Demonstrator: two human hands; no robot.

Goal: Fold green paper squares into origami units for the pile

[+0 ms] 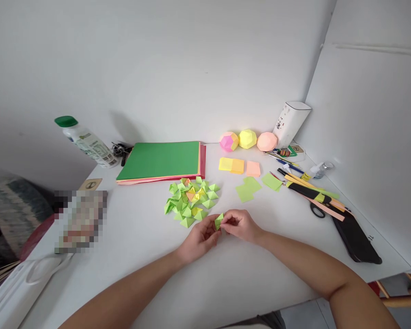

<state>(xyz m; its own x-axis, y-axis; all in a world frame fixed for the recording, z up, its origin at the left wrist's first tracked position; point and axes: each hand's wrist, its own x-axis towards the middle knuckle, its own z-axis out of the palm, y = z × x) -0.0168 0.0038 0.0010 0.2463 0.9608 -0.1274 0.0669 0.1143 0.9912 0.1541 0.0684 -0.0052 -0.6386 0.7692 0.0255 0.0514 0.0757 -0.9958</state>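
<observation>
Between my two hands is a small folded green paper piece (218,221), raised a little above the white table. My left hand (202,235) grips it from the left, fingers curled behind and thumb in front. From the right, my right hand (241,225) pinches its edge between thumb and fingertips. Just beyond my left hand lies a pile of folded paper pieces (187,201), mostly light green with a few yellow and orange ones. Loose green paper squares (245,192) lie flat beyond my right hand.
A stack of coloured sheets (164,160) lies at the back. Yellow and orange sticky notes (231,165), a pink pad (253,168) and faceted paper balls (247,139) are right of it. Pens, scissors (317,210) and a black pouch (356,237) line the right; a bottle (89,144) stands left.
</observation>
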